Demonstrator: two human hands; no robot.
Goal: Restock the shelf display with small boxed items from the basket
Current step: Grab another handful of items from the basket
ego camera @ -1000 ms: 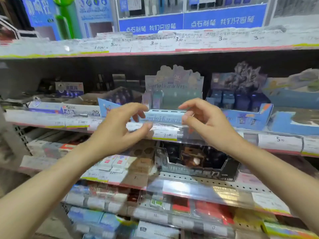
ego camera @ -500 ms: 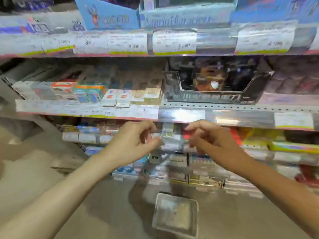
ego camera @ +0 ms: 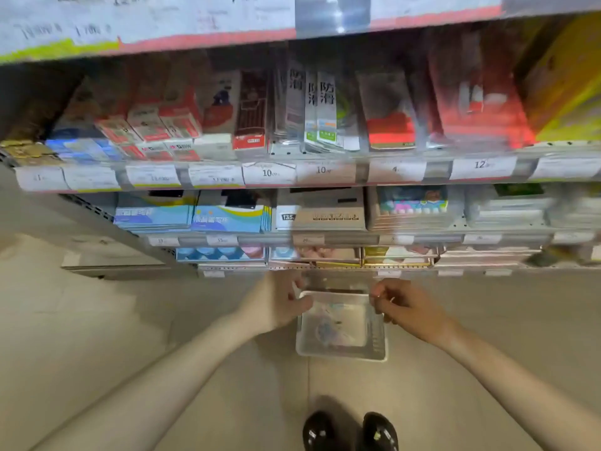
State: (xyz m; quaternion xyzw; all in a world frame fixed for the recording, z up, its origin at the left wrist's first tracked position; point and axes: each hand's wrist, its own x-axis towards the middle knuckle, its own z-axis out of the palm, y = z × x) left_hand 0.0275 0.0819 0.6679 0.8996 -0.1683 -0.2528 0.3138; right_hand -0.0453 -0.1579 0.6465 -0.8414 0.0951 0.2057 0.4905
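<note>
A white plastic basket (ego camera: 377,340) stands on the floor in front of the shelves, with a few pale, blurred small items (ego camera: 328,327) lying in it. My left hand (ego camera: 276,304) hangs over the basket's left rim, fingers loosely curled, holding nothing. My right hand (ego camera: 400,304) hovers over the basket's right rim, fingers also loosely curled and empty. Both forearms reach down from the bottom corners of the view.
Stocked shelves (ego camera: 292,177) with price tags fill the upper half; lower shelves (ego camera: 325,236) hold flat boxes and packs. Beige tiled floor (ego camera: 130,320) spreads around the basket. My two black shoes (ego camera: 349,431) stand just behind the basket.
The view has tilted down from the upper display shelf to the floor. Both hands have dropped from the shelf edge to just above the basket, which now lies between them.
</note>
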